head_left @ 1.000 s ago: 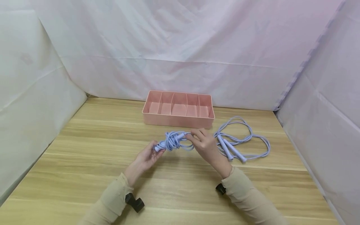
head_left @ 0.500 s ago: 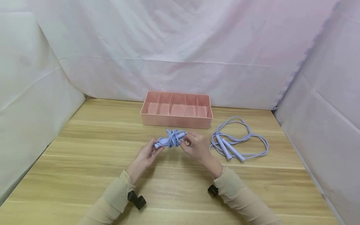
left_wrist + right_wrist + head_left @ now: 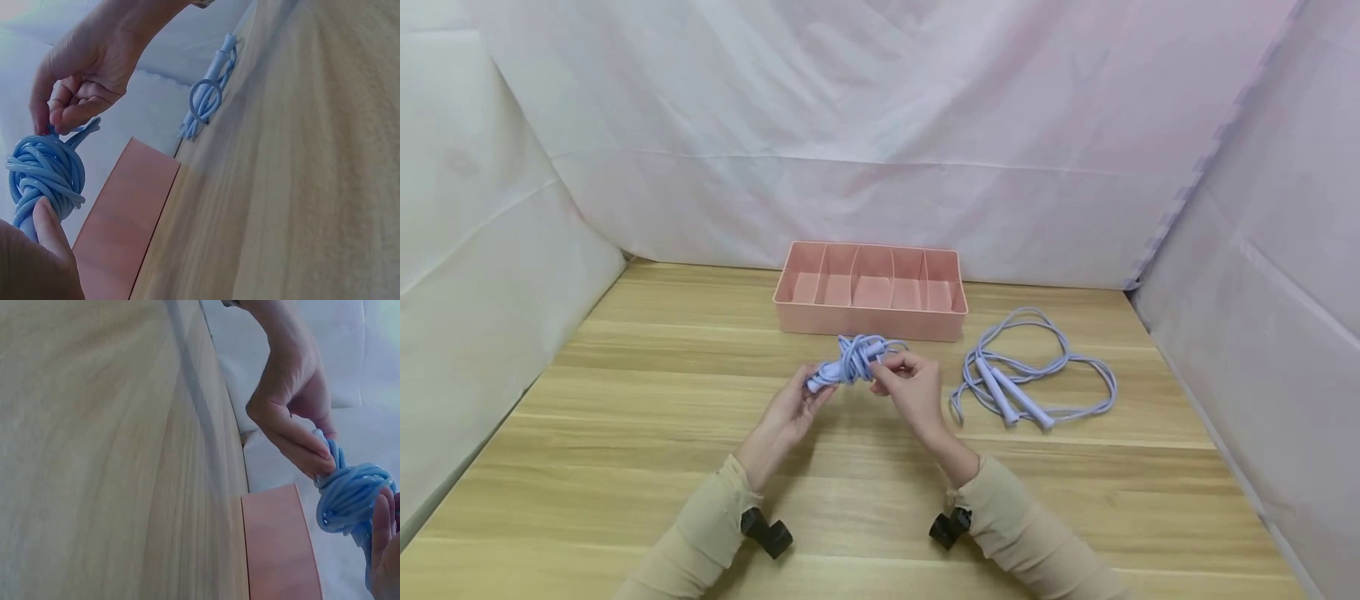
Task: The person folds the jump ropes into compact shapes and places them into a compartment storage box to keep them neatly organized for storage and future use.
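A blue jump rope (image 3: 855,360), its cord wound in a knotted bundle around its handles, is held above the table in front of the pink box. My left hand (image 3: 787,418) grips the bundle's left end, thumb along the near side, as the left wrist view (image 3: 47,169) of the rope confirms. At the other end my right hand (image 3: 914,390) pinches the cord near a handle between thumb and fingers. A short loop of cord sticks out past the right fingertips. Part of the handles is hidden under the windings.
A pink box (image 3: 871,322) with several compartments stands behind the hands near the back curtain (image 3: 880,200). On the right of the wooden table (image 3: 625,433) lies a second blue jump rope (image 3: 1015,396), loosely looped, its two handles side by side.
My right hand has moved left and closer to the bundle, and the cord loop at that end has been drawn in. The left hand keeps its grip, the bundle raised slightly.
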`<move>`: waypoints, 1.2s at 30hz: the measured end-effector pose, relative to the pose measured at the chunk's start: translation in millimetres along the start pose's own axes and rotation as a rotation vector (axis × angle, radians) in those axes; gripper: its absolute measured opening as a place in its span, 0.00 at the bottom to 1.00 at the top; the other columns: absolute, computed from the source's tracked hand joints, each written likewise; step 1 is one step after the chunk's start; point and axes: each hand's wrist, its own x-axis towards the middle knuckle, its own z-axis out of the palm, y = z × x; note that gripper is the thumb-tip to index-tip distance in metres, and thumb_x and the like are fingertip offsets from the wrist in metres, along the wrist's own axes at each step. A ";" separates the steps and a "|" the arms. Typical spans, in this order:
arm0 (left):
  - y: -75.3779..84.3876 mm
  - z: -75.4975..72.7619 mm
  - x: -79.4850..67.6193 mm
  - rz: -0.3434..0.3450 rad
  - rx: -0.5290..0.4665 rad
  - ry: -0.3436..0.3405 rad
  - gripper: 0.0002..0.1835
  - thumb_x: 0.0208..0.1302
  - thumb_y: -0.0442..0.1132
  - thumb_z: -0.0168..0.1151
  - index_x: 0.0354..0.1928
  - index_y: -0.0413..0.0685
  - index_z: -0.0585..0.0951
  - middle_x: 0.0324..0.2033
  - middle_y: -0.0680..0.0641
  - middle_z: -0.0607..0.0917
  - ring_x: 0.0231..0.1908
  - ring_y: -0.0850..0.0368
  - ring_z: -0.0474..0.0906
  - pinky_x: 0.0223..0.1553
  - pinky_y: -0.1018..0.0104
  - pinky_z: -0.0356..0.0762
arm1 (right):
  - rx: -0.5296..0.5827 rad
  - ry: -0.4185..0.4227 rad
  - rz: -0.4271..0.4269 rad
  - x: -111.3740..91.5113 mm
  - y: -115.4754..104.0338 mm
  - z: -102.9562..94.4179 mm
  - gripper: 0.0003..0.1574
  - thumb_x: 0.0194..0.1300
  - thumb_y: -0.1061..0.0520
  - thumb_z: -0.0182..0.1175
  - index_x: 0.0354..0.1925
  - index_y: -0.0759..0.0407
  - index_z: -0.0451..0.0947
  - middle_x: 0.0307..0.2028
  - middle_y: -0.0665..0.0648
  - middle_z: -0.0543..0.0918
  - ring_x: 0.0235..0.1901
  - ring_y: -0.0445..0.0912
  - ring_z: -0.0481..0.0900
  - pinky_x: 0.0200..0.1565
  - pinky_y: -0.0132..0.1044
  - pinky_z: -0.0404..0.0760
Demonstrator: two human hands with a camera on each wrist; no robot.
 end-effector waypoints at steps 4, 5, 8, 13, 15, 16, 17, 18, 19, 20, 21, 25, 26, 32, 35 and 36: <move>1.1 2.0 -1.1 0.007 -0.028 -0.004 0.14 0.65 0.32 0.40 0.26 0.43 0.75 0.24 0.50 0.80 0.26 0.62 0.80 0.41 0.77 0.75 | 0.002 0.018 -0.047 -5.8 -25.2 12.4 0.09 0.51 0.62 0.66 0.25 0.70 0.78 0.19 0.62 0.82 0.16 0.46 0.81 0.21 0.36 0.81; 1.2 2.2 -1.3 0.005 -0.030 -0.005 0.15 0.66 0.32 0.40 0.26 0.44 0.75 0.23 0.50 0.80 0.26 0.62 0.80 0.40 0.78 0.76 | -0.024 0.024 -0.043 -7.7 -41.4 15.9 0.10 0.51 0.64 0.66 0.25 0.72 0.77 0.19 0.64 0.81 0.16 0.48 0.81 0.22 0.36 0.81; 1.2 3.4 -1.6 0.015 -0.039 -0.016 0.14 0.66 0.33 0.40 0.26 0.44 0.74 0.24 0.50 0.79 0.27 0.62 0.80 0.41 0.77 0.75 | -0.134 0.030 -0.016 -9.5 -83.0 23.4 0.08 0.52 0.69 0.63 0.26 0.77 0.76 0.22 0.70 0.80 0.19 0.56 0.81 0.24 0.36 0.81; 3.5 8.8 -2.5 0.090 -0.061 -0.039 0.12 0.66 0.33 0.43 0.28 0.44 0.75 0.27 0.49 0.81 0.31 0.61 0.80 0.46 0.73 0.74 | -0.253 0.006 -0.023 -5.1 -102.2 23.4 0.07 0.56 0.69 0.59 0.33 0.77 0.77 0.30 0.69 0.81 0.28 0.59 0.81 0.29 0.33 0.81; 5.0 12.3 -3.4 0.124 -0.048 -0.042 0.12 0.66 0.32 0.43 0.29 0.45 0.76 0.28 0.49 0.81 0.32 0.60 0.80 0.47 0.72 0.74 | -0.261 -0.004 -0.003 -5.1 -104.7 23.4 0.12 0.56 0.68 0.60 0.40 0.76 0.76 0.34 0.68 0.80 0.32 0.59 0.81 0.31 0.33 0.81; 5.8 14.1 -4.0 0.136 -0.036 -0.042 0.11 0.65 0.32 0.44 0.30 0.45 0.77 0.28 0.49 0.81 0.32 0.60 0.80 0.47 0.72 0.75 | -0.259 -0.014 0.008 -5.3 -105.7 23.7 0.17 0.55 0.67 0.61 0.44 0.75 0.75 0.37 0.68 0.79 0.34 0.60 0.80 0.32 0.34 0.81; 6.4 16.1 -4.5 0.146 -0.026 -0.048 0.11 0.65 0.32 0.45 0.30 0.45 0.77 0.28 0.49 0.81 0.32 0.60 0.80 0.47 0.71 0.75 | -0.255 -0.028 0.027 -5.4 -106.6 24.0 0.22 0.54 0.66 0.63 0.48 0.74 0.73 0.41 0.68 0.77 0.37 0.60 0.79 0.33 0.36 0.82; 7.0 18.1 -4.6 0.154 -0.013 -0.060 0.11 0.65 0.32 0.45 0.31 0.45 0.77 0.29 0.49 0.81 0.32 0.60 0.80 0.47 0.71 0.75 | -0.257 -0.043 0.044 -5.2 -107.5 24.4 0.28 0.52 0.65 0.64 0.51 0.74 0.71 0.44 0.68 0.76 0.39 0.61 0.78 0.34 0.37 0.82; 7.4 20.1 -4.3 0.162 0.008 -0.070 0.10 0.65 0.31 0.45 0.32 0.45 0.77 0.29 0.49 0.81 0.32 0.60 0.80 0.46 0.71 0.75 | -0.248 -0.064 0.061 -4.8 -108.2 24.9 0.33 0.50 0.65 0.66 0.55 0.73 0.68 0.46 0.69 0.73 0.42 0.62 0.77 0.36 0.39 0.81; 7.8 22.6 -4.4 0.166 0.024 -0.079 0.09 0.64 0.31 0.45 0.32 0.44 0.76 0.29 0.49 0.81 0.32 0.59 0.80 0.46 0.71 0.76 | -0.243 -0.085 0.077 -4.1 -108.7 25.4 0.39 0.49 0.64 0.67 0.58 0.72 0.64 0.49 0.69 0.70 0.43 0.62 0.76 0.38 0.40 0.81; 8.2 24.7 -4.2 0.171 0.052 -0.094 0.08 0.64 0.30 0.46 0.33 0.43 0.76 0.29 0.49 0.81 0.32 0.60 0.80 0.45 0.71 0.76 | -0.245 -0.104 0.093 -3.0 -108.7 25.5 0.44 0.48 0.64 0.68 0.61 0.71 0.60 0.51 0.69 0.68 0.45 0.63 0.74 0.39 0.42 0.81; 8.5 32.0 -1.6 0.189 0.177 -0.155 0.04 0.62 0.28 0.48 0.35 0.40 0.73 0.30 0.49 0.80 0.30 0.61 0.79 0.42 0.71 0.77 | -0.197 -0.144 0.190 5.4 -106.2 23.6 0.52 0.48 0.65 0.67 0.65 0.69 0.51 0.53 0.68 0.66 0.49 0.60 0.71 0.44 0.42 0.79; 8.2 33.3 -0.7 0.192 0.206 -0.168 0.03 0.62 0.28 0.49 0.35 0.40 0.72 0.30 0.49 0.79 0.30 0.61 0.79 0.42 0.71 0.77 | -0.194 -0.144 0.210 8.3 -104.9 22.4 0.52 0.48 0.65 0.67 0.66 0.68 0.50 0.53 0.68 0.67 0.49 0.59 0.71 0.45 0.42 0.78; 7.7 35.6 9.3 0.210 0.367 -0.180 0.11 0.61 0.27 0.50 0.46 0.31 0.70 0.33 0.49 0.79 0.32 0.62 0.79 0.43 0.70 0.77 | -0.146 -0.178 0.189 31.0 -91.8 10.3 0.46 0.48 0.69 0.66 0.63 0.71 0.55 0.53 0.70 0.71 0.51 0.59 0.71 0.54 0.51 0.70; 10.1 36.5 15.6 0.233 0.481 -0.167 0.18 0.60 0.26 0.53 0.52 0.26 0.68 0.37 0.43 0.80 0.33 0.62 0.79 0.44 0.68 0.77 | -0.138 -0.240 0.201 43.3 -83.3 2.0 0.42 0.49 0.70 0.65 0.61 0.72 0.58 0.53 0.71 0.72 0.51 0.59 0.72 0.53 0.49 0.71; 11.7 37.2 17.6 0.241 0.525 -0.163 0.20 0.59 0.26 0.54 0.53 0.25 0.67 0.39 0.40 0.80 0.33 0.62 0.79 0.44 0.67 0.77 | -0.136 -0.260 0.220 48.1 -80.0 -0.7 0.41 0.49 0.70 0.65 0.60 0.72 0.60 0.52 0.71 0.73 0.51 0.59 0.73 0.53 0.47 0.72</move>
